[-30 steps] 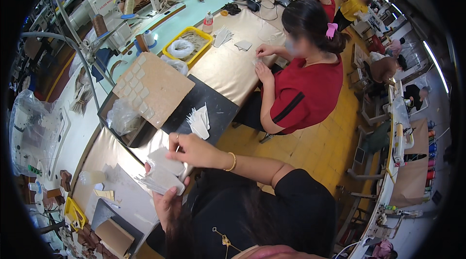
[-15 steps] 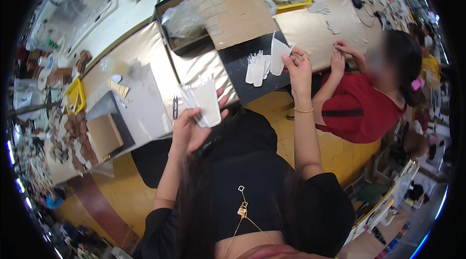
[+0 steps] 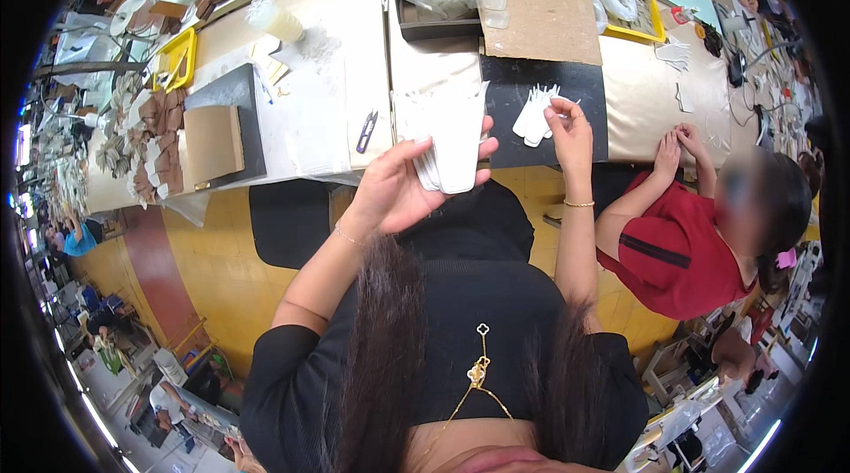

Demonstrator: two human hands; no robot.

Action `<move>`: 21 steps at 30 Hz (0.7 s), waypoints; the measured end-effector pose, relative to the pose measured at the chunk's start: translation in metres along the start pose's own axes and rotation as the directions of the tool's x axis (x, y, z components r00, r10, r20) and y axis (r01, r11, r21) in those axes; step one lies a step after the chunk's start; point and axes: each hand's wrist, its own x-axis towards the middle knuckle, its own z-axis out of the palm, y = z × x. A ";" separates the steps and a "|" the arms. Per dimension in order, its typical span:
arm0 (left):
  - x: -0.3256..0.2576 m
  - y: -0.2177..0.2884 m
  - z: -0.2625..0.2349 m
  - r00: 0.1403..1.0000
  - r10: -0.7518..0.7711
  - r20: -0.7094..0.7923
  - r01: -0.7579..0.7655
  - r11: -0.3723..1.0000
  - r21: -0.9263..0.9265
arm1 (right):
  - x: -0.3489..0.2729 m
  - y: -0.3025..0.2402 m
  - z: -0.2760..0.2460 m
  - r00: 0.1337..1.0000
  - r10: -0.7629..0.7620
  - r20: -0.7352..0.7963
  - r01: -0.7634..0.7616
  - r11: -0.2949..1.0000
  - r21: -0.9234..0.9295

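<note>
Your left hand (image 3: 398, 189) lifts a fanned stack of white flat cut pieces (image 3: 452, 150) above your lap, thumb and fingers pressed on its lower part so the sheets stay squared. Your right hand (image 3: 571, 132) reaches to the small pile of white cut pieces (image 3: 536, 114) on the black mat (image 3: 531, 83) at the table (image 3: 345, 57) edge, fingers pinching one. A seated co-worker in red (image 3: 677, 252) crowds your right; the left stays open.

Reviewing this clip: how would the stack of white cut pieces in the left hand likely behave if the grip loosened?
The stack of white pieces looks thin and flat, so probably light and somewhat floppy. It is fanned at its lower edge in the left hand, so the pieces would likely slide apart. The right hand touches similar loose pieces on the dark mat.
</note>
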 end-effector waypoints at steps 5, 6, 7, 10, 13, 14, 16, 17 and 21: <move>-0.003 0.000 0.006 0.997 -0.015 0.079 0.024 0.993 -0.112 | -0.020 -0.103 0.007 0.970 -0.197 0.145 0.162 0.961 0.225; -0.004 0.000 0.007 0.996 -0.013 0.089 0.023 0.993 -0.114 | -0.025 -0.119 0.008 0.949 -0.266 0.169 0.213 0.938 0.274; -0.005 0.001 0.008 0.995 -0.007 0.104 0.019 0.994 -0.111 | -0.029 -0.134 0.010 0.940 -0.300 0.164 0.247 0.927 0.284; -0.008 0.002 0.009 0.993 -0.009 0.118 0.022 0.993 -0.113 | -0.038 -0.167 0.013 0.896 -0.415 0.160 0.361 0.888 0.285; -0.012 0.002 0.011 0.991 -0.022 0.135 0.040 0.990 -0.137 | -0.040 -0.190 0.012 0.824 -0.539 0.178 0.511 0.840 0.182; -0.013 0.001 0.011 0.991 -0.024 0.134 0.043 0.989 -0.138 | -0.040 -0.196 0.013 0.796 -0.573 0.195 0.557 0.819 0.135; -0.015 0.001 0.013 0.990 -0.032 0.135 0.050 0.989 -0.138 | -0.039 -0.207 0.014 0.726 -0.652 0.219 0.658 0.751 0.059; -0.016 0.000 0.014 0.993 -0.031 0.118 0.046 0.990 -0.130 | -0.043 -0.212 0.014 0.739 -0.626 0.250 0.640 0.768 0.034; -0.019 0.000 0.016 0.997 -0.021 0.077 0.028 0.995 -0.091 | -0.047 -0.225 0.018 0.679 -0.644 0.353 0.716 0.687 -0.124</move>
